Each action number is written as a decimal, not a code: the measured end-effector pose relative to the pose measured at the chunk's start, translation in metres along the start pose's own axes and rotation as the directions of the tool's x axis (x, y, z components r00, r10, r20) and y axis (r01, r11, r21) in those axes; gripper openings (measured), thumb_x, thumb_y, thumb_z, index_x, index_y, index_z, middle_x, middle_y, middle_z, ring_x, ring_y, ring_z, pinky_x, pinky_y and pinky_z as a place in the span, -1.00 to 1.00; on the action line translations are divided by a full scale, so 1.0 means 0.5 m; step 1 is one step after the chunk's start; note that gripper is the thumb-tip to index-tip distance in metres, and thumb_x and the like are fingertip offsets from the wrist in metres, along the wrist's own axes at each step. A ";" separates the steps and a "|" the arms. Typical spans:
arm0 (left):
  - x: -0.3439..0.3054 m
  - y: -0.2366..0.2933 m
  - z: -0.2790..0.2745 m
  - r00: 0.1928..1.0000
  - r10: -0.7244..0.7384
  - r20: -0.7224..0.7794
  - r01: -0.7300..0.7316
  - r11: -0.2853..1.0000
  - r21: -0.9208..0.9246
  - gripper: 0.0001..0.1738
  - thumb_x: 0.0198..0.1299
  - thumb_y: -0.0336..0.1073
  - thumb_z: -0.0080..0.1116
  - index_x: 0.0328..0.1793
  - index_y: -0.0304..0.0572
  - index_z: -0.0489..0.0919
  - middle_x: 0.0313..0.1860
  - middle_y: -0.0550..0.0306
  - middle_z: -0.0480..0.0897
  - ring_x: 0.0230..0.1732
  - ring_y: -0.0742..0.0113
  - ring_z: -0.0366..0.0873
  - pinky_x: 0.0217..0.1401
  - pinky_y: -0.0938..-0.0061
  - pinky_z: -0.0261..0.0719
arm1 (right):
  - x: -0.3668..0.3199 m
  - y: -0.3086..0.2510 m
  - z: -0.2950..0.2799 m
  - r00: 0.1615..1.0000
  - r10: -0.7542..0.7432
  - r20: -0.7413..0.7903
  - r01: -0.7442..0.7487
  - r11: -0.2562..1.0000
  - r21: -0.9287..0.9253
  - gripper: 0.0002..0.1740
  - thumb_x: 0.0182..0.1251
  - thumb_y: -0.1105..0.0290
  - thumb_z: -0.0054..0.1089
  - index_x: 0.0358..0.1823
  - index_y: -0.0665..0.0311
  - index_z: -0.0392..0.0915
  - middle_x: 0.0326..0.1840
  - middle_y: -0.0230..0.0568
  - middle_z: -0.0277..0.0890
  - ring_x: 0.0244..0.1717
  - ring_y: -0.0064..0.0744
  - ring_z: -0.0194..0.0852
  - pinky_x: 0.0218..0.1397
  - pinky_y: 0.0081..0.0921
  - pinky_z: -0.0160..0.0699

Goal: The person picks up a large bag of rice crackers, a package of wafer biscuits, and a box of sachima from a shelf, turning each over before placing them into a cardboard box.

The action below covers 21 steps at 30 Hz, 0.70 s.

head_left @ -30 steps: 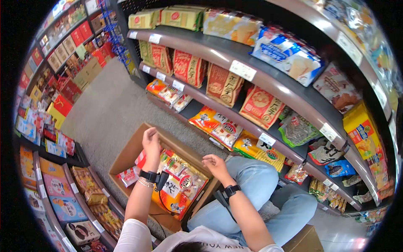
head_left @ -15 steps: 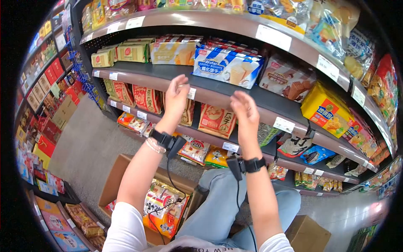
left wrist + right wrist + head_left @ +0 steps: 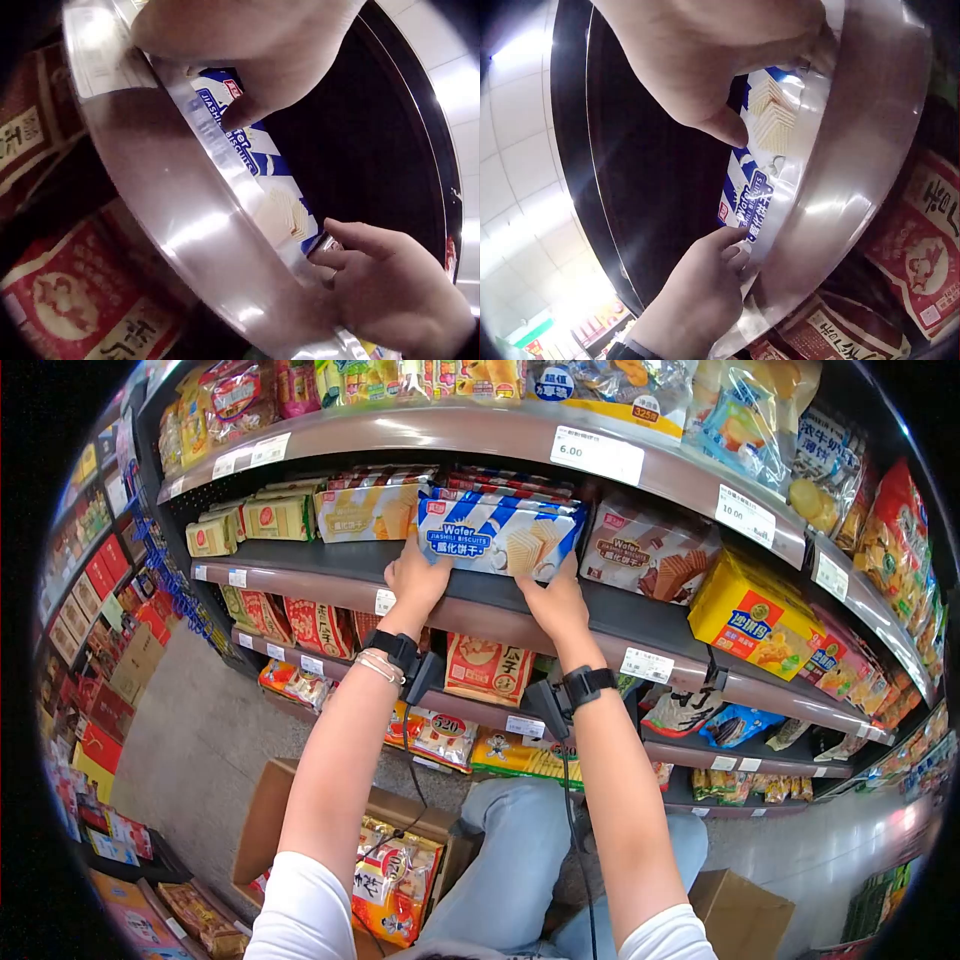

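- Shelf [image 3: 300, 560]: dark board with a price-label rail along its front, snack packs in a row on it.
- Cardboard box [image 3: 262, 820]: on the floor below the shelf, open, snack bags inside.
- Wafer pack [image 3: 495, 540]: blue and white, lying on the shelf at its front edge.
- Left hand [image 3: 415, 575]: grip closed round the pack's left end.
- Right hand [image 3: 555, 600]: grip closed round the pack's right end, thumb on its face.
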<state>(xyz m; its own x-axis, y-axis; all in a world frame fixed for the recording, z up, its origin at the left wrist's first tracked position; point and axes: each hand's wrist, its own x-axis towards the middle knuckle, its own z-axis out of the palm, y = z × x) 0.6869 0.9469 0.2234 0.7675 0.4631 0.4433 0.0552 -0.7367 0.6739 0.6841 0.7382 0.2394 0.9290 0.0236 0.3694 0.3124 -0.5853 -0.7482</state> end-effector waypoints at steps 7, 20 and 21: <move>0.002 -0.028 0.006 0.993 0.048 -0.110 -0.054 0.997 -0.058 -0.20 -0.07 -0.01 0.27 0.29 -0.31 0.38 0.08 -0.27 0.54 0.16 -0.12 0.45 0.26 0.18 0.26 | 0.045 0.040 0.022 0.995 0.099 -0.001 -0.096 0.964 0.246 0.11 0.00 -0.01 0.31 0.41 0.56 -0.05 0.23 0.41 0.30 0.33 0.23 0.21 0.34 -0.20 0.23; -0.163 0.046 -0.155 0.956 0.075 -0.284 -0.230 0.793 -0.565 -0.54 0.26 -0.25 0.21 0.18 -0.42 0.46 -0.01 0.07 0.57 -0.02 0.43 0.50 0.06 0.52 0.45 | -0.126 -0.013 -0.109 0.992 -0.049 -0.119 0.126 0.540 0.832 -0.53 0.26 0.41 0.24 0.16 0.46 0.38 -0.01 -0.21 0.51 -0.01 -0.50 0.47 0.06 -0.57 0.42; -0.190 0.043 -0.160 0.963 0.058 -0.263 -0.219 0.736 -0.640 -0.56 0.28 -0.27 0.18 0.19 -0.42 0.46 0.01 0.08 0.56 0.01 0.43 0.48 0.11 0.52 0.42 | -0.157 -0.012 -0.118 0.989 -0.066 -0.133 0.148 0.518 0.843 -0.55 0.28 0.41 0.23 0.14 0.44 0.38 -0.01 -0.22 0.51 -0.01 -0.51 0.48 0.06 -0.57 0.42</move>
<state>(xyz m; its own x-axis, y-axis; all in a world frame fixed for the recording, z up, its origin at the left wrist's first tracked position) 0.5640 0.9266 0.2433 0.5743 0.5331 0.6213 -0.5362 -0.3286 0.7775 0.5973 0.6920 0.2475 0.8716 -0.0463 0.4880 0.4666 0.3833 -0.7971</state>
